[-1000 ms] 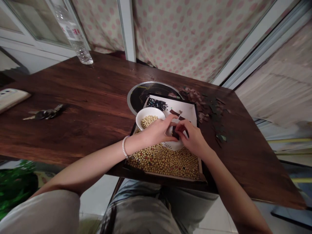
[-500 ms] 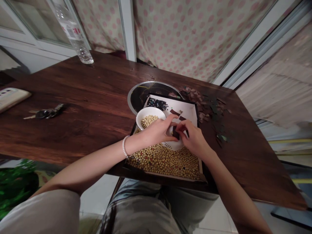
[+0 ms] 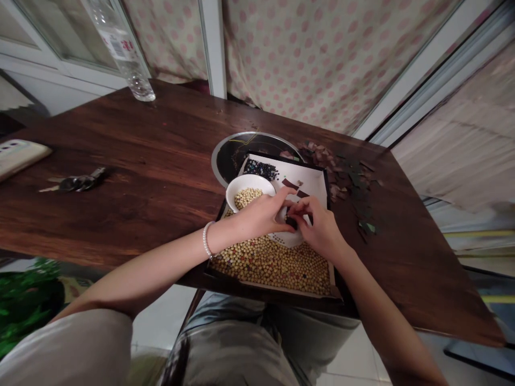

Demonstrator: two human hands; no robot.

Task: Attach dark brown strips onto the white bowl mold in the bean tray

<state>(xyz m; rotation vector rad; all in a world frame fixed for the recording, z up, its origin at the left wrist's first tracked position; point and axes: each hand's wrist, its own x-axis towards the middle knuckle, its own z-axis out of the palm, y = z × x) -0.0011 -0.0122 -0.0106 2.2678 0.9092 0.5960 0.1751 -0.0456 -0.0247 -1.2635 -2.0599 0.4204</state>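
A shallow tray (image 3: pixel 333 279) with a black outer edge holds many tan beads (image 3: pixel 265 262). Dark beads (image 3: pixel 260 169) lie in its far left corner, and brown strips (image 3: pixel 290 185) on its white far part. In the tray a white bowl (image 3: pixel 230 202) contains pale beads. My left hand (image 3: pixel 263 215), with a pearl bracelet at the wrist, has its fingers curved around a small dark brown piece (image 3: pixel 292 221). Against the same piece, my right hand (image 3: pixel 317 222) pinches with thumb and fingers. Under both hands a white dish (image 3: pixel 287 239) partly shows.
Behind the tray lies a round dark plate (image 3: pixel 225 161) with a silver rim. Brown and green scraps (image 3: pixel 350 185) are scattered at the right. On the wooden table (image 3: pixel 120 214) are keys (image 3: pixel 78 182), a phone (image 3: pixel 22 156) and a clear bottle (image 3: pixel 134 69).
The fingertips of my right hand have shifted slightly over the dark brown piece, and less of it shows. Both hands stay in nearly the same place; the view has tilted a little.
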